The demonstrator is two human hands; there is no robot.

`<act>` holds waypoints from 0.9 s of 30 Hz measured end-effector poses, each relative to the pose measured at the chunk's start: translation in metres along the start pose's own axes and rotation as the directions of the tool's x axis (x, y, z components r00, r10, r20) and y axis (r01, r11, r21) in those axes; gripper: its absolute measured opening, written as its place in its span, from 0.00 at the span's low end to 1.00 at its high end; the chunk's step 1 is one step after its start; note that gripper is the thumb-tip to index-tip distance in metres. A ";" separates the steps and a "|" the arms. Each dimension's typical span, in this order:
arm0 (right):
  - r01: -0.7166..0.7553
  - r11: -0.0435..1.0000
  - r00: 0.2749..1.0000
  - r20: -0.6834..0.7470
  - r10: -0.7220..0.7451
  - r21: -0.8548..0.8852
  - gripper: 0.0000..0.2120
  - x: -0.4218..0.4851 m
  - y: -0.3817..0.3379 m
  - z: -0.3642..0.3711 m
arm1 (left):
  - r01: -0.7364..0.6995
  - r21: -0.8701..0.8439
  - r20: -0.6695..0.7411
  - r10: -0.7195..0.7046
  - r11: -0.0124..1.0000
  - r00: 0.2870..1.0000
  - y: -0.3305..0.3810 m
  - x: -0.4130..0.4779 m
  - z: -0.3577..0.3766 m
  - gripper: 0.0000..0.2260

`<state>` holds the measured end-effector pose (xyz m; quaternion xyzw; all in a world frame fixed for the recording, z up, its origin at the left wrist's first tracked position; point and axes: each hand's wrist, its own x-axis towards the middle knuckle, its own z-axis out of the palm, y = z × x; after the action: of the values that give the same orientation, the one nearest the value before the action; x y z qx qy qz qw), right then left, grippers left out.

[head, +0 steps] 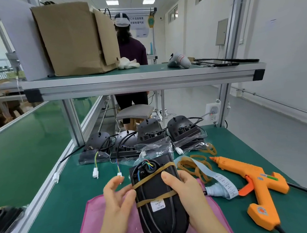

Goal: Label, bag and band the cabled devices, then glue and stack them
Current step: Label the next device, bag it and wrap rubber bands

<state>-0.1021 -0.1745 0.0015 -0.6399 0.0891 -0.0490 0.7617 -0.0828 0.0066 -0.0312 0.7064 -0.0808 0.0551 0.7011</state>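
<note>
A black cabled device (158, 204) in a clear bag lies lengthwise over a pink cloth (95, 224), carrying a white label and two rubber bands across it. My right hand (184, 189) grips its right side, thumb on top. My left hand (116, 194) sits at its left edge, with fingertips touching the upper rubber band. An orange glue gun (253, 183) lies to the right. Loose rubber bands (193, 165) and a label strip (222, 182) lie between the device and the gun.
Several more black devices (150, 135) with cables and white connectors stand in a row behind, some bagged. An overhead shelf (142, 78) holds a cardboard box (75, 39). A green conveyor (22, 141) runs on the left. A person stands beyond the bench.
</note>
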 end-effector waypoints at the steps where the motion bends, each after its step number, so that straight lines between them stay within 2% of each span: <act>1: -0.022 0.999 1.000 0.011 0.021 0.035 0.16 0.001 0.000 -0.001 | 0.089 -0.087 0.000 -0.089 0.992 0.996 0.001 0.000 0.002 0.22; 3: -0.074 0.992 0.997 0.021 0.073 0.100 0.22 0.002 0.000 -0.002 | 0.289 -0.279 0.099 -0.272 0.916 0.957 0.004 0.001 0.006 0.31; 5: -0.114 0.986 0.993 0.030 0.111 0.124 0.26 0.002 0.002 -0.003 | 0.399 -0.352 0.229 -0.335 0.847 0.914 0.010 0.001 0.007 0.31; 7: -0.150 0.978 0.988 0.047 0.144 0.142 0.26 0.000 0.004 -0.005 | 0.422 -0.345 0.295 -0.330 0.838 0.897 0.017 -0.002 0.010 0.27; 9: -0.188 0.963 0.982 0.063 0.180 0.192 0.26 -0.002 0.008 -0.005 | 0.425 -0.361 0.292 -0.332 0.830 0.897 0.017 -0.007 0.011 0.23; 13: -0.247 0.934 0.966 0.143 0.216 0.260 0.27 -0.007 0.015 -0.003 | 0.465 -0.443 0.310 -0.356 0.766 0.882 0.015 -0.022 0.011 0.25; 17: -0.221 0.955 0.973 0.114 0.201 0.198 0.18 -0.011 0.021 -0.005 | 0.493 -0.486 0.358 -0.350 0.721 0.866 0.009 -0.036 0.007 0.26; 21: -0.280 0.945 0.957 0.123 0.261 0.171 0.31 -0.013 0.024 -0.003 | 0.561 -0.467 0.425 -0.384 0.683 0.820 0.008 -0.041 0.002 0.24; 24: -0.293 0.948 0.953 0.122 0.278 0.127 0.33 -0.015 0.024 -0.002 | 0.549 -0.431 0.418 -0.381 0.716 0.825 0.007 -0.040 -0.001 0.26; 27: -0.318 0.943 0.941 0.153 0.302 0.098 0.28 -0.018 0.023 -0.002 | 0.546 -0.444 0.410 -0.381 0.710 0.829 0.009 -0.039 0.001 0.26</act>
<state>-0.1210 -0.1690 -0.0200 -0.5722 0.1338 0.1099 0.8016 -0.1227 0.0068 -0.0301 0.4747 -0.0121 -0.2535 0.8428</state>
